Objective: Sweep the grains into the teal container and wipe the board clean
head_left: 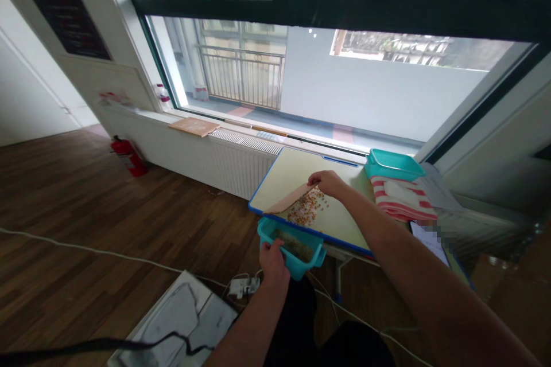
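Head view shows the left hand closed on the rim of a teal tray, held at the table edge. Right hand pinches a brown card, standing on the table at 12 o'clock from the tray. Grains lie beside the card, at 1 o'clock from the tray.

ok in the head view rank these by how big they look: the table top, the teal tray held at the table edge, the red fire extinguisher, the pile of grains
1. table top, clearly largest
2. teal tray in the left hand
3. pile of grains and fire extinguisher: they look about alike, and the extinguisher stands farther off, so I will not rank them.
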